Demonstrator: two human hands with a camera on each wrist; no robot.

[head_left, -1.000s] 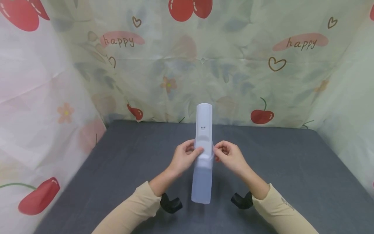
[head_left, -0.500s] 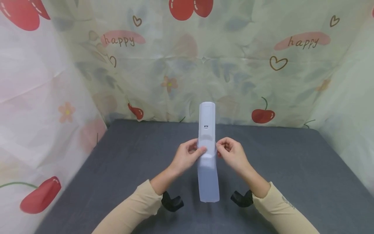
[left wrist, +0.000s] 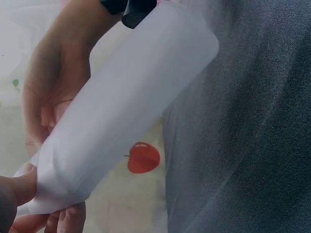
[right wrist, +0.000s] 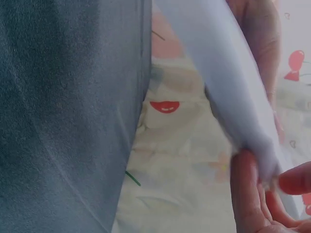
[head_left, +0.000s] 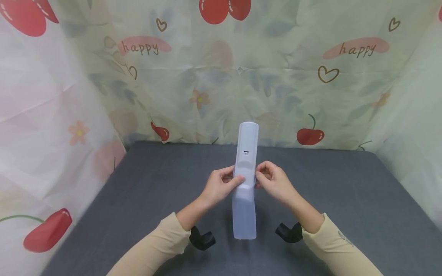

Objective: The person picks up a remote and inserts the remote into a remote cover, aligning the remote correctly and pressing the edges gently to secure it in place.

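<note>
In the head view a long white plastic device with a small slot near its upper part stands almost upright between the hands. Its lower end is a translucent box-like section, hanging over the table. My left hand grips its left side, thumb across the front. From the right side, my right hand pinches the edge at about the same height. The left wrist view shows the pale section slanting past, left thumb and fingertips on either side of it. Right fingers and thumb meet at its edge in the right wrist view.
A dark grey cloth covers the table. Behind it hangs a curtain printed with cherries and hearts, with more cloth on both sides. Black wrist mounts jut from under both sleeves.
The device has shifted slightly right, its lower end swinging right and then back left. Both hands have moved a little right with it, keeping their holds.
</note>
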